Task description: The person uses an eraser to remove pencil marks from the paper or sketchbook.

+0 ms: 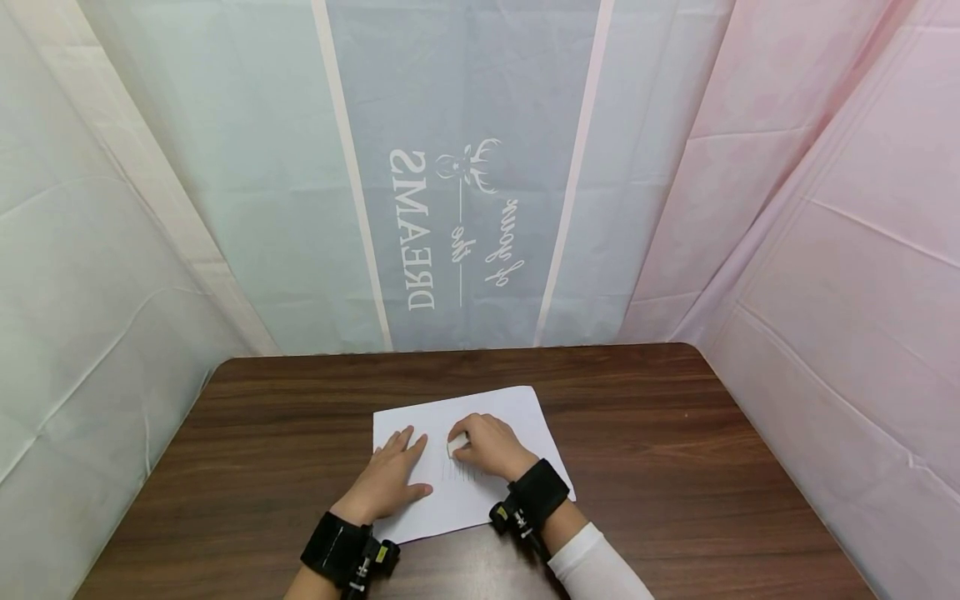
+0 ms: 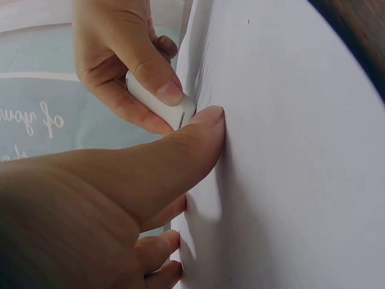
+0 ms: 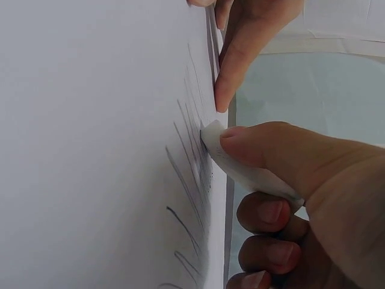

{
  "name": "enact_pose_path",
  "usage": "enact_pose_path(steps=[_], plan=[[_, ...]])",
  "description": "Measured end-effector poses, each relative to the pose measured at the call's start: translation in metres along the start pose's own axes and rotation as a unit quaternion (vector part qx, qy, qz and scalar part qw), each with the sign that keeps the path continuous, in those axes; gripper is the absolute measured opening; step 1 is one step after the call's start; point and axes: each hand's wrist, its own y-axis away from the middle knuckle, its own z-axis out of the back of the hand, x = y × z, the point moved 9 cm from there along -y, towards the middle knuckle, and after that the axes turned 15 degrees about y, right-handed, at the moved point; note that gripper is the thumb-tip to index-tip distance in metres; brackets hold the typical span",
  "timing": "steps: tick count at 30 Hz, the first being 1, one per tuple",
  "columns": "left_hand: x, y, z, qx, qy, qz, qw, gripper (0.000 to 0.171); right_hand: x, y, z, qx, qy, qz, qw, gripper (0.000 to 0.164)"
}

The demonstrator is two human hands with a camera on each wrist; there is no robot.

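Observation:
A white eraser (image 3: pixel 246 171) is pinched between the thumb and fingers of my right hand (image 1: pixel 491 444). Its edge meets the paper (image 1: pixel 510 408) beside a row of thin dark pencil-like strokes (image 3: pixel 185 144). My left hand (image 1: pixel 386 479) rests on the left part of the sheet, fingers straight and spread, thumb pointing toward the strokes. In the left wrist view, the left thumb (image 2: pixel 186 144) lies on the paper close below the eraser (image 2: pixel 159 102). Part of the strokes is hidden behind the right hand in the head view.
The paper lies slightly turned on a dark wooden table (image 1: pixel 645 417). Behind the table hangs a blue-grey printed cloth (image 1: pixel 480 100), with pale cloth on both sides. Black straps with small cameras (image 1: pixel 341 554) sit on both wrists.

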Motion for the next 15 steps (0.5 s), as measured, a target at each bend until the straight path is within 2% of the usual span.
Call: enact_pose_path(steps=[15], plan=[[-0.0005,0.0009,0.0008,0.000,0.003,-0.005,1.0000,0.077,-0.0022,0.0015,0.0028,-0.003,-0.004,-0.006,1.000,0.017]])
